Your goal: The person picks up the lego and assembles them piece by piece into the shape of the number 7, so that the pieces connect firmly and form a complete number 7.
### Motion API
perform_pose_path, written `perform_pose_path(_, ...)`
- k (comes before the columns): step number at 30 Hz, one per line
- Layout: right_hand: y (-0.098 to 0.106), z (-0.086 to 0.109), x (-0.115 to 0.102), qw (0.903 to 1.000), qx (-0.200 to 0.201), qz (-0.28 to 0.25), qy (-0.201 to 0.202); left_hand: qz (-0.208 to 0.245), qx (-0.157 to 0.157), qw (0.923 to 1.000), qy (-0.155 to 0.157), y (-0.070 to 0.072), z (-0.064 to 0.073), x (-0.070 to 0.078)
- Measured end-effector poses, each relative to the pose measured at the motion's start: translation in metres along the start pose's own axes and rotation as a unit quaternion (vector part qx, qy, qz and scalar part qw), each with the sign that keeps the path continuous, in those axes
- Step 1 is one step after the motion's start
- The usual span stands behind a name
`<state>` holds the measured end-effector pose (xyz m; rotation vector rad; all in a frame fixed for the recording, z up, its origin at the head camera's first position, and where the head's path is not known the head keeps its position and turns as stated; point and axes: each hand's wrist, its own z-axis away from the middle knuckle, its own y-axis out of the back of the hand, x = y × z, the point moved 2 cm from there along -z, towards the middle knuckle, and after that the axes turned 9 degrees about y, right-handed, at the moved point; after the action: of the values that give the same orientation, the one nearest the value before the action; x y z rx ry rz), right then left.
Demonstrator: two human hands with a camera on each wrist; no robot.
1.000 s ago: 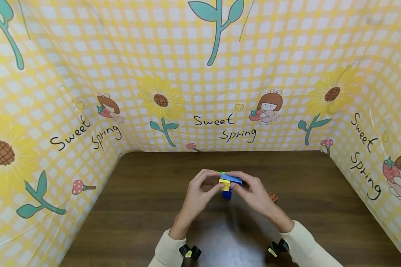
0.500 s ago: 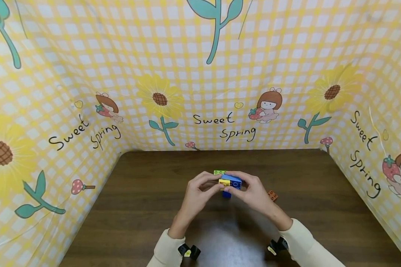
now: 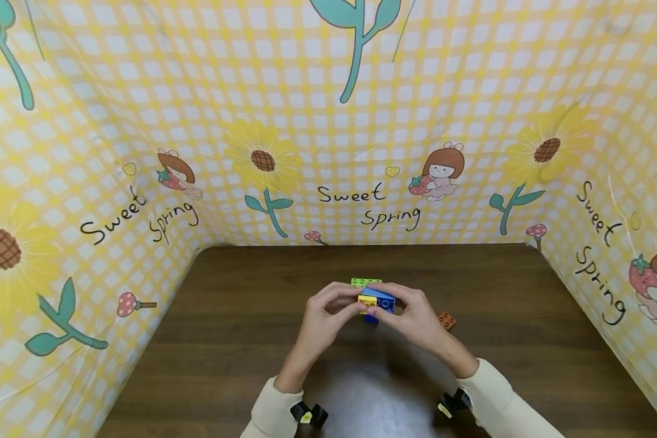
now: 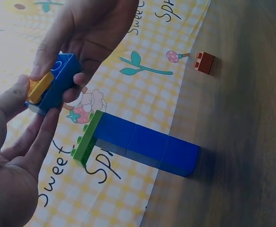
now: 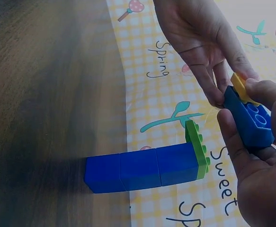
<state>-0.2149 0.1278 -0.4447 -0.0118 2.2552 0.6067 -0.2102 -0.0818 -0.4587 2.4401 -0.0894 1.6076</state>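
Note:
My right hand (image 3: 416, 319) grips a blue toy building brick (image 4: 66, 75), its hollow underside with round tubes facing my head. A smaller yellow brick (image 3: 367, 301) sits against one end of that underside. My left hand (image 3: 322, 322) pinches the yellow end, its thumb on the yellow brick and its fingertips against the blue one. The right thumb also touches the yellow brick. Below and beyond the hands stands an upright stack of blue bricks (image 5: 140, 169), capped by a light green studded plate (image 3: 365, 282). How firmly yellow and blue are joined, I cannot tell.
An orange-brown brick (image 3: 446, 320) lies on the dark wooden table (image 3: 241, 377), right of the stack. A yellow checked cloth (image 3: 328, 146) with printed flowers walls the table at the back and both sides.
Both hands have tilted the held bricks, so the blue one's tubes came into view and the yellow one's face looks shorter. More of the green plate shows behind them. The stack has stayed put.

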Motion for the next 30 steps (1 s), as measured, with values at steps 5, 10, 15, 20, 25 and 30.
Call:
perform_pose_path(5, -0.001, -0.002, -0.002, 0.9998, -0.004, 0.009, 0.018, 0.030, -0.006, 0.9993, -0.020, -0.002, -0.001, 0.000)
perform_pose_path(10, -0.002, -0.004, -0.004, 0.9997, -0.007, 0.007, 0.024, 0.048, -0.007, 0.9982, -0.035, -0.001, -0.001, -0.002)
perform_pose_path(15, -0.003, -0.005, -0.005, 0.9992, -0.013, -0.002, 0.036, 0.049, -0.002, 0.9982, -0.036, 0.001, 0.001, -0.001)
perform_pose_path(20, -0.003, -0.006, -0.004, 0.9995, -0.011, -0.002, 0.029, 0.041, -0.017, 0.9990, 0.008, 0.004, -0.001, 0.000)
perform_pose_path(25, -0.004, -0.010, -0.002, 0.9976, 0.000, 0.031, 0.062, 0.043, -0.057, 0.9958, 0.057, 0.009, -0.005, 0.005)
perform_pose_path(30, -0.007, -0.015, -0.004, 0.9872, 0.024, 0.089, 0.130, 0.033, -0.078, 0.9894, 0.118, 0.009, -0.013, 0.015)
